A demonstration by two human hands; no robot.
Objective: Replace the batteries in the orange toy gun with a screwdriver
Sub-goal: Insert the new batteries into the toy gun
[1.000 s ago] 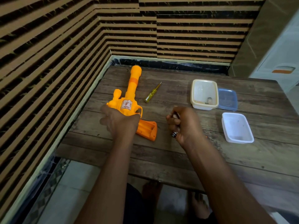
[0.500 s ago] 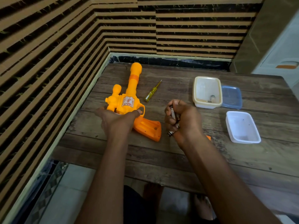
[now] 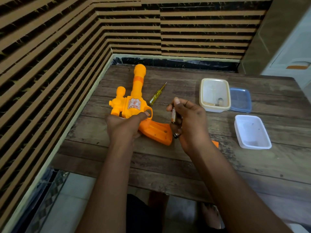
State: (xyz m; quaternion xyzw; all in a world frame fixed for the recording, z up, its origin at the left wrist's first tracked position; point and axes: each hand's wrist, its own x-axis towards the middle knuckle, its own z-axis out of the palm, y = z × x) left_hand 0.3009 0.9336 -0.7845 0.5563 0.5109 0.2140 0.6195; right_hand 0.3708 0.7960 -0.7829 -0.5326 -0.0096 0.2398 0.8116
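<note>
Toy gun: the orange toy gun (image 3: 134,105) is bright plastic with a long round barrel pointing at the far edge of the wooden table (image 3: 185,165). It has a sticker on its body, and its flat grip is angled toward me. It sits near the table's left edge.
Left hand: my left hand (image 3: 123,127) grips the gun behind the trigger guard, fingers curled round it.
Right hand: my right hand (image 3: 190,121) holds batteries (image 3: 173,115) in curled fingers, just right of the grip.
Screwdriver: the yellow-handled screwdriver (image 3: 156,95) lies on the table beside the barrel.
</note>
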